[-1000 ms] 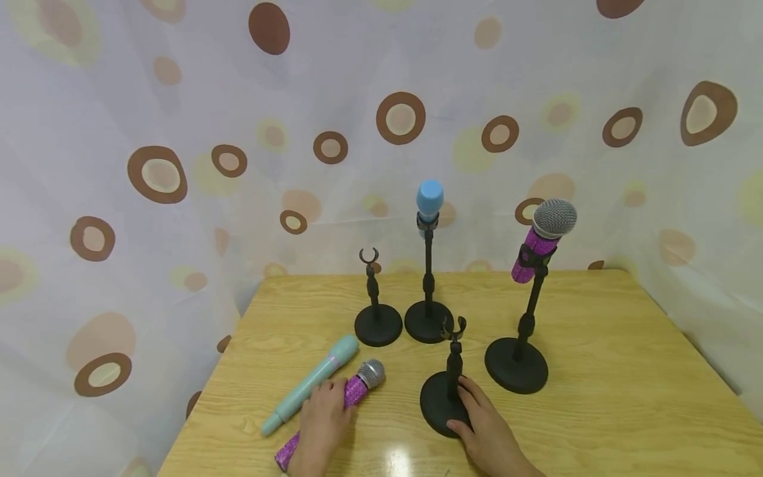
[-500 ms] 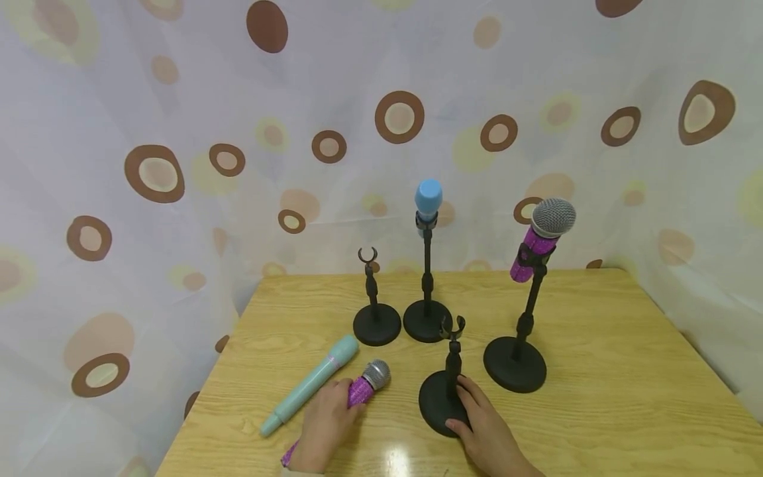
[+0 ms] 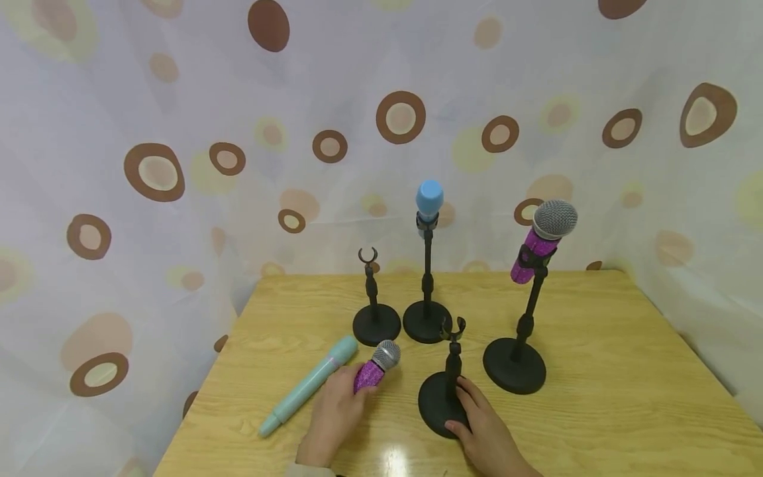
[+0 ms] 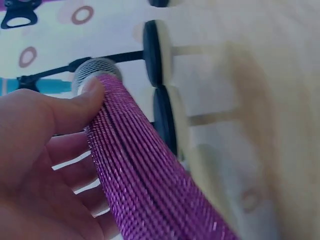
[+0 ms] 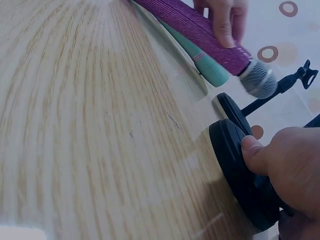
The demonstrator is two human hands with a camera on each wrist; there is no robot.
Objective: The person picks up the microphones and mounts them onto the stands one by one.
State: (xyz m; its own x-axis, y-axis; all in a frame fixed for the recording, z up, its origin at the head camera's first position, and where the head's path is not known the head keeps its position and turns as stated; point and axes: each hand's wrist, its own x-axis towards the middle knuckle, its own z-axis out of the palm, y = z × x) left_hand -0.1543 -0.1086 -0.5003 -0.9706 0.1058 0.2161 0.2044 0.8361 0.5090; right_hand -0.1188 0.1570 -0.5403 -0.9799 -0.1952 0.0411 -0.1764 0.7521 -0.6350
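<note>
My left hand (image 3: 337, 409) grips a glittery purple microphone (image 3: 369, 376) with a silver mesh head, its thumb near the head in the left wrist view. In the right wrist view this microphone is raised off the table, above a pale teal microphone (image 5: 210, 70) that lies on the wood. My right hand (image 3: 487, 434) holds the round black base of a short microphone stand (image 3: 438, 403), with the thumb on top of the base. That stand's clip points up and holds nothing. My left palm hides the lower handle of the purple microphone in the head view.
Behind stand a short black stand (image 3: 377, 324) with a bare clip and a taller one (image 3: 428, 322) bearing a blue microphone (image 3: 429, 197). At right, another stand (image 3: 514, 366) carries a second purple microphone (image 3: 554, 220). A patterned curtain (image 3: 250, 212) borders the wooden table (image 3: 608, 371).
My left hand has lifted the purple microphone off the table and moved it a little right and away from me. The right hand stays on the stand's base.
</note>
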